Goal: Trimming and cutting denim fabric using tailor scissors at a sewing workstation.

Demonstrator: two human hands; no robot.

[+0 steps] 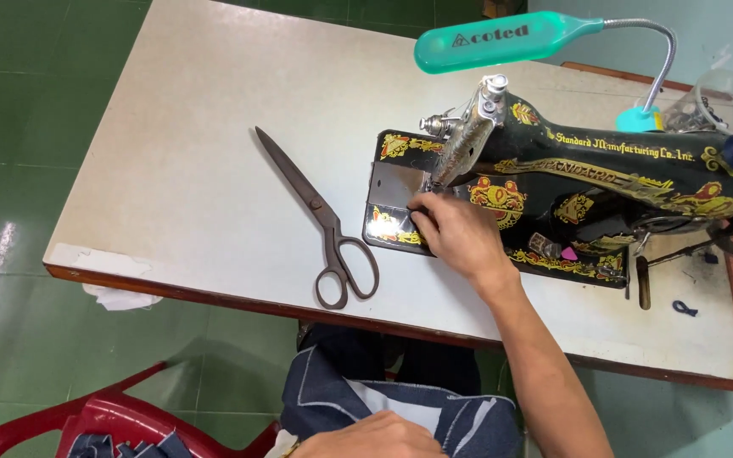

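Observation:
My right hand (460, 237) reaches onto the bed of a black sewing machine (604, 182) decorated with gold and red ornament. Its fingertips are pinched together at the metal needle plate (394, 185), just under the presser foot (434, 180). Whatever they pinch is too small to see. My left hand (375, 437) lies low at the bottom edge, on dark blue denim cloth (332, 399) with pale stitching in my lap. Only its back shows.
Large dark metal scissors (326, 222) lie shut on the pale tabletop (205, 153), left of the machine. A teal gooseneck lamp (502, 38) hangs over the machine. A red plastic chair (103, 420) with denim on it stands at lower left, on a green tiled floor.

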